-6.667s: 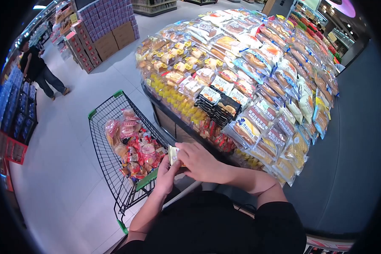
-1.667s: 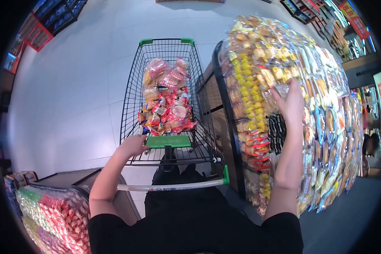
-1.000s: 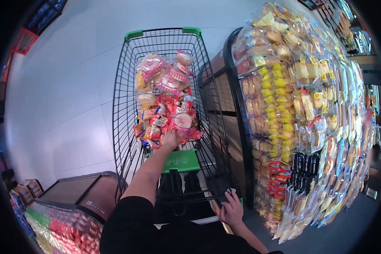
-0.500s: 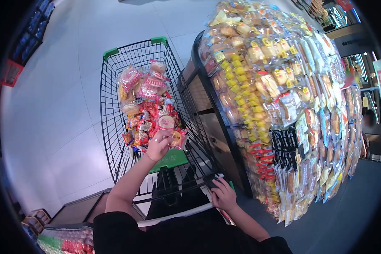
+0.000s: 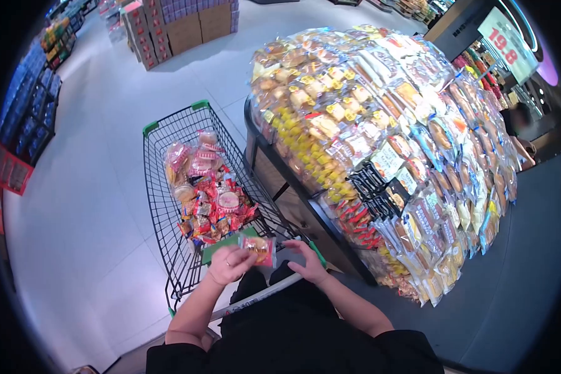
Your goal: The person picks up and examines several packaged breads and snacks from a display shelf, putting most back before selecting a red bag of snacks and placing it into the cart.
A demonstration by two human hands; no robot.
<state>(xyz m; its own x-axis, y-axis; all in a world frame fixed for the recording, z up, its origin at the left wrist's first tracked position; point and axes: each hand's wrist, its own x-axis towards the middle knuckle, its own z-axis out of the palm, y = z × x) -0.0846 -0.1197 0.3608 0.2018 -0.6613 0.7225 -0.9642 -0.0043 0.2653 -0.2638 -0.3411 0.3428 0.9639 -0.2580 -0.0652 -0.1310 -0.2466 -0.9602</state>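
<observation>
Bright, cool indoor light with glare on the floor (image 5: 100, 206) and plastic wrappers (image 5: 411, 124); strong fisheye curvature, black corners

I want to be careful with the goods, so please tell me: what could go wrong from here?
The left hand holds the small packet only at one side, so it might slip from the fingers. The open right hand does not appear to grip the handle, so the cart could perhaps roll. The cart stands close beside the display stand and might bump it if it turns.
</observation>
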